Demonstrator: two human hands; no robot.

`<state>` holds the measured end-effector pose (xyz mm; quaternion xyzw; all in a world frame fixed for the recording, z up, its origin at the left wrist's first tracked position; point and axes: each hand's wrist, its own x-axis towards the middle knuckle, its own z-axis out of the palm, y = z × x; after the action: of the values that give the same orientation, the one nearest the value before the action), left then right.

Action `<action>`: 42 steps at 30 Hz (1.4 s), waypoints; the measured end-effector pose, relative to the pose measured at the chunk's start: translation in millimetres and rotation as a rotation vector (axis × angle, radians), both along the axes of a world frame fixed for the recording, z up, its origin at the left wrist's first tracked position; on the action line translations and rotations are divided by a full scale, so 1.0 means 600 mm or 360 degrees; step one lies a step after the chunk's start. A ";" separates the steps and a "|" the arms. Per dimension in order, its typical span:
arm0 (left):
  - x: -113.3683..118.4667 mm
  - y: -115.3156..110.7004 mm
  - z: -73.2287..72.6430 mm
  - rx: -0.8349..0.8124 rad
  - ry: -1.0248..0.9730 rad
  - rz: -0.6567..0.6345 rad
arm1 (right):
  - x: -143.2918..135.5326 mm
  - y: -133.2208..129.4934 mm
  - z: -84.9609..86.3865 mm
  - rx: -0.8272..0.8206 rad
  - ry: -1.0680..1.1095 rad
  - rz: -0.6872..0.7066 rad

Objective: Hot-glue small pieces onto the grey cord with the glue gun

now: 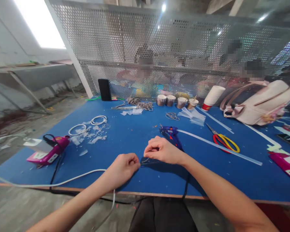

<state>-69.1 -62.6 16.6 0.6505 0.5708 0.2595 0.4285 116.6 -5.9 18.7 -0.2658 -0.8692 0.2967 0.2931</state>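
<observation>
My left hand is closed in a pinch low over the front of the blue table. To its right, my right hand also pinches, thumb against fingertips. Between them runs a thin, dark greyish cord, with an end at each hand's fingertips. It is too fine and blurred for its full shape to show. Just behind my right hand lies a blue hot glue gun, a long clear glue stick in its back. Part of its handle is hidden by that hand.
White rings and plastic scraps lie left, near a pink power strip. Scissors are at right. Along the back stand a black phone, a grey cord bundle, paper cups and a pale bag.
</observation>
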 end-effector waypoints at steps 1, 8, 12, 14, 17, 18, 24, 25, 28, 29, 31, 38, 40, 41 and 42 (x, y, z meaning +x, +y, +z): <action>0.000 0.000 -0.001 0.0147 0.0076 0.0041 | 0.000 -0.004 0.002 0.0048 -0.0014 -0.0005; 0.013 0.008 -0.014 0.0442 -0.0264 0.0542 | -0.026 -0.050 -0.014 0.0391 0.0093 -0.0310; 0.024 0.011 -0.020 0.0091 -0.0942 0.0655 | -0.039 -0.061 -0.037 0.0295 0.0114 -0.0474; 0.028 0.012 -0.023 -0.0117 -0.1256 0.0657 | -0.042 -0.060 -0.044 0.0189 0.0122 -0.0521; 0.029 0.015 -0.025 -0.0284 -0.1535 0.0626 | -0.044 -0.056 -0.051 0.0072 0.0134 -0.0538; 0.028 0.016 -0.025 -0.0310 -0.1584 0.0613 | -0.044 -0.055 -0.053 0.0039 0.0137 -0.0536; 0.018 0.015 -0.027 -0.0419 -0.1641 0.0482 | -0.046 -0.044 -0.053 -0.0266 0.0105 -0.0599; 0.017 0.014 -0.027 -0.0432 -0.1642 0.0452 | -0.046 -0.043 -0.053 -0.0317 0.0105 -0.0612; 0.014 0.012 -0.031 -0.0464 -0.1643 0.0389 | -0.048 -0.040 -0.056 -0.0391 0.0156 -0.0594; 0.013 0.012 -0.031 -0.0465 -0.1635 0.0379 | -0.049 -0.039 -0.058 -0.0383 0.0182 -0.0569; 0.012 0.011 -0.032 -0.0453 -0.1596 0.0353 | -0.050 -0.037 -0.062 -0.0341 0.0243 -0.0513; -0.006 0.010 -0.029 -0.0245 -0.1176 0.0334 | -0.035 -0.041 -0.047 0.0138 0.0364 -0.0410; -0.017 0.014 -0.025 -0.0141 -0.0936 0.0349 | -0.028 -0.047 -0.038 0.0565 0.0314 -0.0424; -0.022 0.016 -0.022 -0.0069 -0.0800 0.0339 | -0.025 -0.050 -0.034 0.0768 0.0303 -0.0429; -0.027 0.017 -0.020 0.0010 -0.0668 0.0316 | -0.022 -0.052 -0.030 0.0929 0.0311 -0.0435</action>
<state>-85.3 -52.3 4.9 0.5243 0.5297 0.4317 0.5081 103.3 -37.1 0.9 -0.2551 -0.8416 0.0171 0.4757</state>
